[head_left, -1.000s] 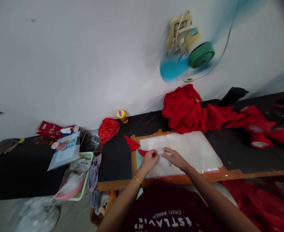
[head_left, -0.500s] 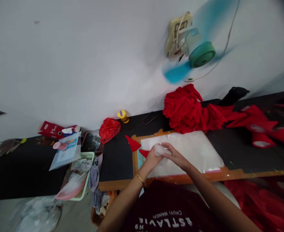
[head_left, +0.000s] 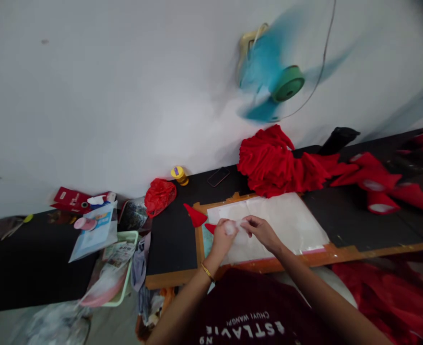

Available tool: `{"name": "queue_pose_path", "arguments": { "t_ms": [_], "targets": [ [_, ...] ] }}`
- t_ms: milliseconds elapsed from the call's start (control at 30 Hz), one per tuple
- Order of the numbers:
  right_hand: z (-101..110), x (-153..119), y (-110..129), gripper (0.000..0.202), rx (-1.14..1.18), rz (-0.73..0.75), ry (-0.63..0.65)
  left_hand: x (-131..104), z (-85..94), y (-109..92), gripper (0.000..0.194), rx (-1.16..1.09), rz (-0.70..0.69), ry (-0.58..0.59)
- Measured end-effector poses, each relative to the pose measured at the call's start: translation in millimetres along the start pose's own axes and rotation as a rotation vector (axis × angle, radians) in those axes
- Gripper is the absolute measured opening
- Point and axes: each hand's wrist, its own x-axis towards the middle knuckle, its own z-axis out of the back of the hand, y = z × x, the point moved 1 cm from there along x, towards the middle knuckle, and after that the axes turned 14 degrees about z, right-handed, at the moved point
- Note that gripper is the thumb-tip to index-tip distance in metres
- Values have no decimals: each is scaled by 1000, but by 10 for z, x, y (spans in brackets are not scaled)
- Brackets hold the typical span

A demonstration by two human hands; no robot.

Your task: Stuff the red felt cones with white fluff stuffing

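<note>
My left hand (head_left: pixel 223 242) is closed around a white fluffy wad of stuffing (head_left: pixel 229 227), held over the white sheet. From its far side a red pointed cloth piece (head_left: pixel 210 228) sticks out; whether the hand holds it or it lies on the table, I cannot tell. With fingertips pinched, my right hand (head_left: pixel 264 233) grips a thin white wisp at the wad's right side. A second red cone-shaped cloth piece (head_left: pixel 196 216) lies on the table just beyond the left hand.
Behind the sheet (head_left: pixel 287 220) is a big heap of red cloth (head_left: pixel 269 163). Stuffed red cones (head_left: pixel 380 184) lie to the right. A phone (head_left: pixel 218 177), yellow jar (head_left: pixel 180 176) and red bag (head_left: pixel 160 196) stand along the wall. A fan (head_left: pixel 287 84) spins above. A green basket (head_left: pixel 134 239) is at left.
My hands have moved slightly apart; the right one has drawn back from cupping the stuffing and now pinches a wisp of it. The whole view has shifted a little.
</note>
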Motion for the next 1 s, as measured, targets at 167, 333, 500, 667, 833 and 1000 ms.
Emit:
{"name": "queue_pose_path", "arguments": {
  "t_ms": [167, 333, 500, 667, 833, 1000],
  "targets": [
    [70, -27, 4, 43, 100, 13, -10, 47, 66, 130, 25, -136, 163, -73],
    [116, -37, -57, 40, 32, 19, -81, 54, 89, 211, 38, -298, 244, -142],
    [-44, -38, -19, 37, -41, 59, -86, -19, -17, 152, 28, -177, 179, -114],
    [-26, -81, -39, 28, -179, 64, -96, -76, -18, 180, 25, -146, 178, -89],
    [84, -100, -88, 27, -157, -2, -134, -95, 61, 221, 36, -262, 269, -72],
    [-36, -41, -36, 35, -97, 92, -21, -115, -26, 175, 39, -264, 271, -36]
  ]
}}
